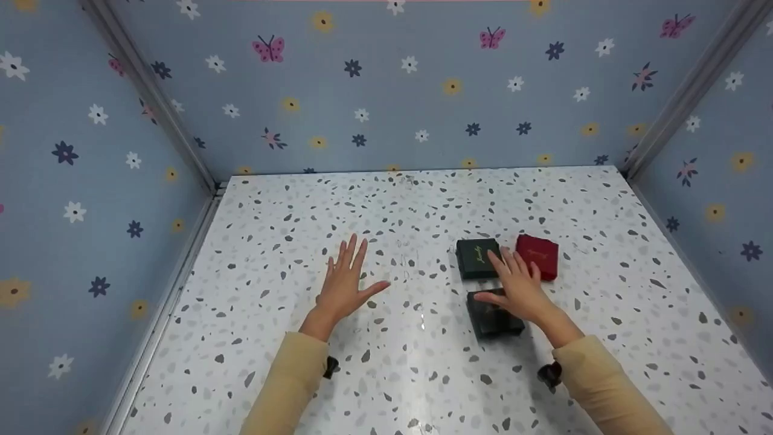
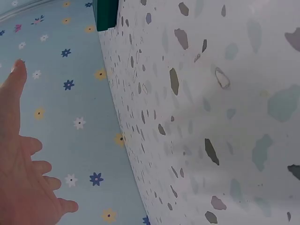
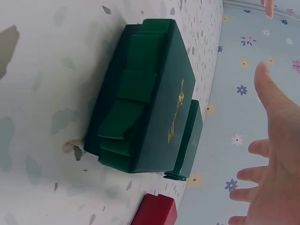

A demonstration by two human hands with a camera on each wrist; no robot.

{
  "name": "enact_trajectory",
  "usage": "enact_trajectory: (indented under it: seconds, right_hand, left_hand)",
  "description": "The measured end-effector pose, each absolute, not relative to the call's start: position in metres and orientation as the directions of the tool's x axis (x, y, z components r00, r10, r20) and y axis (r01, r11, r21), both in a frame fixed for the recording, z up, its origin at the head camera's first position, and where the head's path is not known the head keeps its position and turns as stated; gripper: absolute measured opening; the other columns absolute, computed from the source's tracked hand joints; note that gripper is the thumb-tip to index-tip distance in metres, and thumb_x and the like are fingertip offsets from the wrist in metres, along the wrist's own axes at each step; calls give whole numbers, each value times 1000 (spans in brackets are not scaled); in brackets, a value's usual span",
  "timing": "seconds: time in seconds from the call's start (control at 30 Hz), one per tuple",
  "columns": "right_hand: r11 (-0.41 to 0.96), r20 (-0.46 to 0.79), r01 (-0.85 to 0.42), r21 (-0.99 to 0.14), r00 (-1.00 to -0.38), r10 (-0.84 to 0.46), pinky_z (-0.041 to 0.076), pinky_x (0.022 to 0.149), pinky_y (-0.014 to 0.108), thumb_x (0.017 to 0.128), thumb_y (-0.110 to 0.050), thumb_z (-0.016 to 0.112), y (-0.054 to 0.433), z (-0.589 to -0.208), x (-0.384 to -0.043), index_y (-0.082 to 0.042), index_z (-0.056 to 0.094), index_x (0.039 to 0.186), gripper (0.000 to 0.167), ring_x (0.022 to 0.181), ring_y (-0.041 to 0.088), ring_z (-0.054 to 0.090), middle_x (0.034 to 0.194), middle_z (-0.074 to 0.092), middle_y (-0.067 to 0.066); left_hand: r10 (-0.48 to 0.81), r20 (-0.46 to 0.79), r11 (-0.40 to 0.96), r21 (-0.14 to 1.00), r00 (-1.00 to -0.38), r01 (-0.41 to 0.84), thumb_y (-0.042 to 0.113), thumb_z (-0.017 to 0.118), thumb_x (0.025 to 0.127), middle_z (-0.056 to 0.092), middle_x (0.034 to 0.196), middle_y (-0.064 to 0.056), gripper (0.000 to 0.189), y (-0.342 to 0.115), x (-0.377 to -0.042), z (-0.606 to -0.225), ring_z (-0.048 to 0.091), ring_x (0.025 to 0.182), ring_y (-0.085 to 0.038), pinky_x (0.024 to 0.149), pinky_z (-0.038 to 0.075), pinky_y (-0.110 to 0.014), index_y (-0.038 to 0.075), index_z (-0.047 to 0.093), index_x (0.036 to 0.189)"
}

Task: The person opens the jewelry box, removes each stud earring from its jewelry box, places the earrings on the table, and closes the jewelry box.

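Observation:
Two dark green jewelry boxes stand on the right half of the table. The farther green box (image 1: pixel 476 260) has gold lettering on its lid, and the nearer green box (image 1: pixel 495 320) shows ribbon-like folds along its side in the right wrist view. A red box (image 1: pixel 539 257) lies to the right of the farther one. My right hand (image 1: pixel 520 290) hovers over the boxes with fingers spread, partly covering them and holding nothing. Off to the left, my left hand (image 1: pixel 345 287) is held above the bare tabletop, its fingers straight and the thumb out to the side.
The white speckled table (image 1: pixel 290 241) is bounded by blue flowered panels (image 1: pixel 392 90) at the back and on both sides. Grey metal posts (image 1: pixel 160 96) stand at the corners. Both sleeves have a dark wrist device (image 1: pixel 549 374) near the cuff.

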State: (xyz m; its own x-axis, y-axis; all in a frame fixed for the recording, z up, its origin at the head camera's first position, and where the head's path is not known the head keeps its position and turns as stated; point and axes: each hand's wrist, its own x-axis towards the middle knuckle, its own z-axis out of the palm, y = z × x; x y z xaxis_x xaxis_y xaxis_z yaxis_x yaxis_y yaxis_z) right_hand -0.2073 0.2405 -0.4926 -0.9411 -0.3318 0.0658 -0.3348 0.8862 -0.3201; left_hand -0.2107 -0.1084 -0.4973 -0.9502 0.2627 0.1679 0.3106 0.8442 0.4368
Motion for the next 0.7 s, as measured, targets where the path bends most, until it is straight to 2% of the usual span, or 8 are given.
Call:
enact_trajectory:
  seconds: [0.37, 0.53, 0.7]
  right_hand:
    - [817, 111, -441, -371, -895, -432, 15, 93, 62, 72, -56, 60, 246, -504, -197, -7, 30, 138, 87, 125, 40, 22, 140, 25, 17]
    - [783, 92, -478, -398, -870, -485, 16, 93, 60, 72, -49, 64, 249, -508, -195, -6, 32, 137, 84, 124, 38, 24, 140, 27, 15]
    - [748, 91, -517, -415, -842, -532, 21, 93, 58, 72, -49, 64, 253, -512, -193, -6, 33, 136, 84, 124, 36, 26, 139, 29, 15]
  left_hand:
    - [281, 245, 807, 464, -928, 366, 64, 46, 77, 10, 147, -6, 91, -102, -200, -509, 3, 133, -23, 103, 10, -52, 12, 13, 143]
    - [301, 226, 776, 507, -926, 376, 63, 46, 77, 13, 146, -9, 90, -101, -195, -513, 6, 133, -24, 104, 9, -50, 11, 14, 143]
    - [313, 186, 760, 540, -931, 363, 61, 48, 78, 14, 146, -11, 89, -100, -193, -518, 11, 132, -25, 104, 12, -49, 9, 15, 142]
